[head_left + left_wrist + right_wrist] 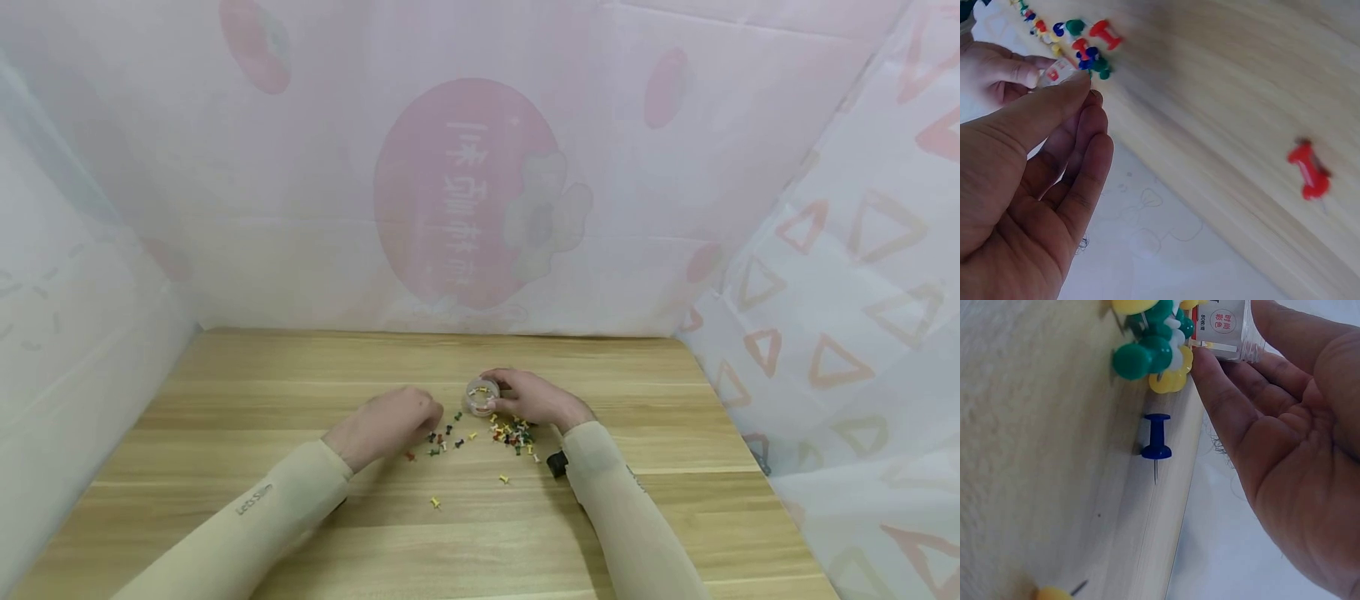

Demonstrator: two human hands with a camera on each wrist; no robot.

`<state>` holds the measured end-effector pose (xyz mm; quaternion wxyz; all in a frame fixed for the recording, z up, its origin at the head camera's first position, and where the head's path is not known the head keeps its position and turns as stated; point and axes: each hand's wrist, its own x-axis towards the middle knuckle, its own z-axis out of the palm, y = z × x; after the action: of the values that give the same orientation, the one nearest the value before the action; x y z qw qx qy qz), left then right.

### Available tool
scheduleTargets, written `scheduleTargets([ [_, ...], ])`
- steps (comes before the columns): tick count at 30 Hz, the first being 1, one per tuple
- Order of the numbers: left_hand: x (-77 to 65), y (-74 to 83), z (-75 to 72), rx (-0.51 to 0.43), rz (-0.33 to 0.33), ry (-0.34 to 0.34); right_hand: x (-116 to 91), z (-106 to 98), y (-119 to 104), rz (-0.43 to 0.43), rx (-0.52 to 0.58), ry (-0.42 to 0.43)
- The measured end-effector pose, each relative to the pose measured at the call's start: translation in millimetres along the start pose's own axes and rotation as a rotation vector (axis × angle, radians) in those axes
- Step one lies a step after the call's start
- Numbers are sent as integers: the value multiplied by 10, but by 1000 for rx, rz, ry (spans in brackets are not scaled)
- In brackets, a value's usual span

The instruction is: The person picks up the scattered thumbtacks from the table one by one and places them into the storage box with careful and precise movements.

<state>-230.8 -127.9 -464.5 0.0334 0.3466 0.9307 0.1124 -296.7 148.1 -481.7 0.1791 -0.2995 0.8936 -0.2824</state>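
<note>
The right hand (528, 396)'s grip is clamped around a clear jar (1219, 337), just beside piled push pins (513, 432) on the tabletop (300, 367). The left hand (393, 417)'s grip is together, thumb against fingertip; whether it pinches a pin cannot be told.

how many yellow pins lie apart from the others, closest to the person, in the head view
2: one yellow pin lies nearest the person; a second yellow pin lies farther back, to its right. Others may be hidden.
</note>
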Motion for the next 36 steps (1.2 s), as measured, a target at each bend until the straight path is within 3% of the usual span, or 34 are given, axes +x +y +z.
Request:
scheduleTargets([
  [14,201,107,-99,-63,-17,39,10,1,20,-9,-19,6],
  [21,296,151,-148,-101,-27,102,9,-1,35,-19,-11,-3],
  [36,563,135,-54,-146,-101,124,-13,-34,10,-17,6,-5],
])
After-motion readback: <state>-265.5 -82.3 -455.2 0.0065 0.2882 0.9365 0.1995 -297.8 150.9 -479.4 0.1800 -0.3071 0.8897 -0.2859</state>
